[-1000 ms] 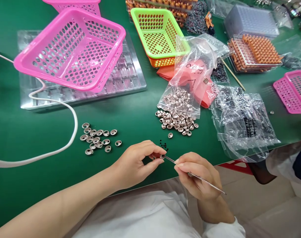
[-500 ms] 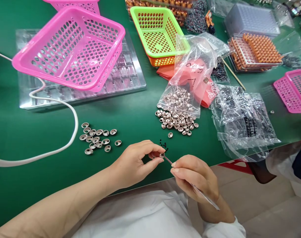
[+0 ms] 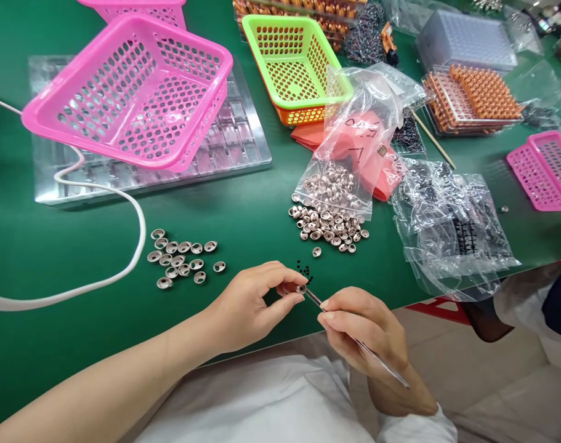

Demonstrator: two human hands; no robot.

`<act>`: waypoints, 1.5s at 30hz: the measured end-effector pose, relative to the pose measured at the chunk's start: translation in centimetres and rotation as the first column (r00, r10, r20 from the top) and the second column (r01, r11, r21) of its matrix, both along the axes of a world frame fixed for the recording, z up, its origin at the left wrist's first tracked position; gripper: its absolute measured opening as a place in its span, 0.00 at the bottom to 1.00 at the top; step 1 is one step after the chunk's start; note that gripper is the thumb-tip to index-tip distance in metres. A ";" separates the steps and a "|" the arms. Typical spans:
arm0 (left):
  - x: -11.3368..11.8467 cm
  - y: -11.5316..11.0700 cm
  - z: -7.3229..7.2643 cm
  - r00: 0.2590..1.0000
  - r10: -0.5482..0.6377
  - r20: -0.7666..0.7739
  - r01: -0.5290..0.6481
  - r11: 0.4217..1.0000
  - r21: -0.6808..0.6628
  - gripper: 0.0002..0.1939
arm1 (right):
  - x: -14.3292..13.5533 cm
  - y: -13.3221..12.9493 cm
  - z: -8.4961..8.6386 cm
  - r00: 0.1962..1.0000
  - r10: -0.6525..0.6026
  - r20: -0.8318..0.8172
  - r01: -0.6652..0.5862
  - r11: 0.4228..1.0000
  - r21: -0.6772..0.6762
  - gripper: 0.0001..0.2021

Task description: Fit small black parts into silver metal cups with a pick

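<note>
Between the thumb and fingers of my left hand is a small silver metal cup. My right hand grips metal tweezers like a pen, their tips at the cup's edge. Just beyond my left fingertips lie several tiny black pieces. Farther back, a heap of the same cups spills from a clear plastic bag, with a single cup in front of it. A looser group of cups, showing dark spots inside, lies to the left.
A pink basket rests on a clear tray at the left, with a white cable curving in front. Green and orange baskets stand at the back. Plastic bags and another pink basket lie on the right.
The tweezers' two arms show slightly farther apart near the cup. Both hands stay almost in the same place, and the whole view has shifted very slightly.
</note>
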State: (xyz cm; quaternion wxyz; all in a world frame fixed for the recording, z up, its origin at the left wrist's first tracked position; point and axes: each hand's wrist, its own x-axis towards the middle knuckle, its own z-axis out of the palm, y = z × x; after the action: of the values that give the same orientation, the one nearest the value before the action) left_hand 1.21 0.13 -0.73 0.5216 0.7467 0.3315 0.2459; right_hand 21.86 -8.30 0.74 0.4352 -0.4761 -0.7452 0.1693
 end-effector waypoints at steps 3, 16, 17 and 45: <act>0.0 0.0 -0.1 1.000 0.002 0.006 -0.002 1.000 0.005 0.07 | -0.1 0.1 -0.3 0.999 0.009 -0.040 -0.007 0.999 0.042 0.12; -0.1 0.1 0.0 1.000 -0.015 0.017 0.016 0.998 -0.058 0.07 | 0.4 -0.6 -0.8 0.953 -0.095 -0.289 0.111 0.993 0.038 0.20; -0.1 0.1 0.0 1.000 -0.013 0.017 0.014 0.998 -0.057 0.07 | 0.4 -0.5 -0.9 0.954 -0.089 -0.285 0.103 0.994 0.035 0.19; 0.1 0.2 0.2 1.000 -0.015 0.013 0.016 0.998 -0.066 0.08 | 0.4 0.0 -0.5 0.997 0.078 -0.022 -0.077 0.996 0.043 0.15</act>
State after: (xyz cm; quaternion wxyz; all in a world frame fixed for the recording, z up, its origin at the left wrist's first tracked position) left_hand 1.29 0.28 -0.58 0.5499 0.7300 0.3306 0.2354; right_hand 22.30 -8.32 0.25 0.4468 -0.4358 -0.7613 0.1759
